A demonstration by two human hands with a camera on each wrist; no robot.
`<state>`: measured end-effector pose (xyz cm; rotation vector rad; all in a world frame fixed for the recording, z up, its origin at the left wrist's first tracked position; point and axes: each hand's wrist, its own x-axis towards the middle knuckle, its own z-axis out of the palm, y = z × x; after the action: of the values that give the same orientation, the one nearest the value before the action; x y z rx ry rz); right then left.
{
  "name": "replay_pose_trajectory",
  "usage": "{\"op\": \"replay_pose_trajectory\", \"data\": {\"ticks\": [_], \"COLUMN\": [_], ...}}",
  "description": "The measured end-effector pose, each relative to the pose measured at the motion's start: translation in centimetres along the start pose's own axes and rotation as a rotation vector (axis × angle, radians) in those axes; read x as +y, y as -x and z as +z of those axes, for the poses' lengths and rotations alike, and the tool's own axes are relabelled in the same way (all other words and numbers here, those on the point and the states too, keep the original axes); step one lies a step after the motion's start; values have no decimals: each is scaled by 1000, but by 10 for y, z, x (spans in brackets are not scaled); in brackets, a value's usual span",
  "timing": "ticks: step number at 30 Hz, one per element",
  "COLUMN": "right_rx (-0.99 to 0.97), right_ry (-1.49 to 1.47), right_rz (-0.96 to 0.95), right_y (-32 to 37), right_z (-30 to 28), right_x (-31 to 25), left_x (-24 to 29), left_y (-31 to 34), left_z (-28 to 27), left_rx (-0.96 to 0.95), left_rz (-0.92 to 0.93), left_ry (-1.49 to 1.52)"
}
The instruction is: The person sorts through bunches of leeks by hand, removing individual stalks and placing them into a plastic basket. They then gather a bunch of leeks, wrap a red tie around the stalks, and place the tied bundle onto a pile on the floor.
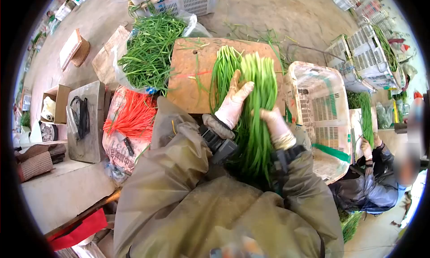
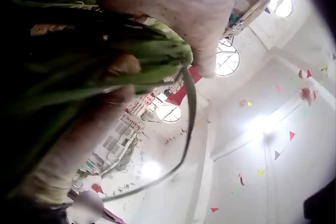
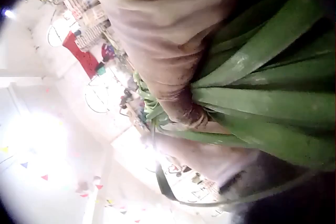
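- We see the bundle of long green stalks (image 1: 260, 96) held upright-ish between both gloved hands, above the near edge of a wooden board (image 1: 186, 83), its cut ends pointing away from the person and its lower part running down toward the olive jacket (image 1: 215, 213).
- The left hand (image 1: 233, 103) lies against the bundle's left side. Its fingers point up along the stalks with the thumb spread toward them, and the left wrist view shows leaves caught between its gloved fingers (image 2: 178, 8), so we read it as gripping the bundle.
- The right hand (image 1: 274, 123) sits lower on the bundle's right side. Its fingers (image 3: 168, 40) curl round the flat green leaves and clasp them tightly.
- Just left of the held bundle, a thinner bunch of stalks (image 1: 221, 74) lies on the board, touching the left hand's back or very near it; we cannot tell which.
- Beyond the board's left edge, a loose heap of greens (image 1: 150, 49) rests on clear plastic sheeting.
- Below that heap, a sheaf of red ties (image 1: 132, 117) lies on a printed sack.
- To the right of the board stands a white plastic crate (image 1: 320, 110) with a green band, tilted toward us.
- Further right, another person's gloved hand (image 1: 367, 148) holds greens of its own.
- More white crates (image 1: 367, 56) stand on the concrete floor (image 1: 286, 11) behind.
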<state>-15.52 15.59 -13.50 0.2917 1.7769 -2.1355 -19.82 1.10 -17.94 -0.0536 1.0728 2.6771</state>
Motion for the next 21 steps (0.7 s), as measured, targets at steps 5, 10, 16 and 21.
{"op": "replay_pose_trajectory", "data": {"ticks": [5,10,16,21], "right_rx": [-55,323,429,312], "right_ry": [119,1210,996,1202], "right_rz": [13,-97,-240,-504], "right_y": [-99,-207,-181,-176], "right_z": [-8,-1,-9,35], "right_x": [-33,67,61,113], "left_x": [-2,-37,-31,-36], "left_y": [-30,-60,-78,-80], "left_z": [-39,-119,-122,-110], "left_rx": [281,524,550,227], "left_rz": [10,403,170,-70], "left_ry": [-357,-786,-875,-729]}}
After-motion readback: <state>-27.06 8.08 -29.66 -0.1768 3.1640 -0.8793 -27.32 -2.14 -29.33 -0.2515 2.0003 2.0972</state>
